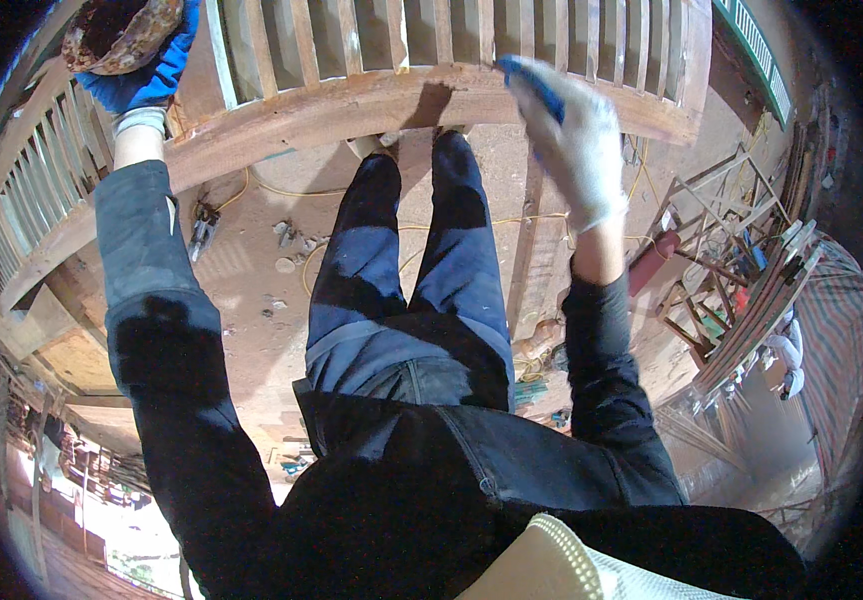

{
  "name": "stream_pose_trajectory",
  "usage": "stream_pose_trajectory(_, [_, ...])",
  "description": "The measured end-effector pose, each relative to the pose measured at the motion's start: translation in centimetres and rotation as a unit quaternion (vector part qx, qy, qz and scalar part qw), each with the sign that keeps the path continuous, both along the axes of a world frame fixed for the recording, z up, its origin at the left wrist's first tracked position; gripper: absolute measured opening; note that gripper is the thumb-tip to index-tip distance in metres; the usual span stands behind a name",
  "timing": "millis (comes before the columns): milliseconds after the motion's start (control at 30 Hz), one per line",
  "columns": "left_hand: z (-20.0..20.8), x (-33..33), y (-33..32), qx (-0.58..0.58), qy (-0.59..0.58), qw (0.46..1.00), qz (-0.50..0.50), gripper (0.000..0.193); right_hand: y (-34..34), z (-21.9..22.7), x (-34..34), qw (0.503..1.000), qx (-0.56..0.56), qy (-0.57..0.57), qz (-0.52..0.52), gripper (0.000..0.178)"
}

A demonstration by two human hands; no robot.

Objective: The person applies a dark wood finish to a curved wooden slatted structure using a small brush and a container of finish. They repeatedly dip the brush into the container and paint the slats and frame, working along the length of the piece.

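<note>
At the upper left my left hand (156, 85), in a blue-coated glove, is wrapped round a round, rusty, crusted bowl (116, 38). The bowl is tilted so that its dark inside shows, and the picture's edge cuts it off. My right hand (581, 135), in a white glove with blue on the finger side, is raised over the front rail of a slatted wooden frame (471, 97). Its fingers are drawn together and somewhat blurred, and whatever they may hold is hidden. The frame's curved rail runs across in front of my legs, with upright slats beyond it.
A second slatted wooden piece (26, 190) stands at the left. Yellow cable (281, 190) trails over the dusty floor past a dark tool (201, 230). Wooden strips (761, 300) and thin frames lie piled at the right, near a striped sheet (836, 330).
</note>
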State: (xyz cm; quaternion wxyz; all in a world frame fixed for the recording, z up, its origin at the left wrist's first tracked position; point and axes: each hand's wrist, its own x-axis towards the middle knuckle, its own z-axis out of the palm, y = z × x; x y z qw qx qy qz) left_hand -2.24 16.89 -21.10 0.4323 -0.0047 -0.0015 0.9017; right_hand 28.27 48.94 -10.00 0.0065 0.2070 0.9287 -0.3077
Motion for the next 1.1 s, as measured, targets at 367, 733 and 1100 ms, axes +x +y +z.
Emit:
stream_pose_trajectory(367, [0.4,0.2,0.8,0.008,0.002,1.000,-0.004,0.085,4.2,1.9,-12.2,0.913,0.094,-0.264,0.298,0.028])
stream_pose_trajectory(733, [-0.2,0.4,0.6,0.016,0.003,1.000,0.003,0.087,9.3,-1.8,-10.5,0.879,-0.047,-0.330,0.341,0.027])
stream_pose_trajectory(1100, [-0.6,0.3,0.4,0.032,-0.004,0.999,0.004,0.089,3.0,-2.8,2.5,0.991,-0.069,0.098,0.056,0.029])
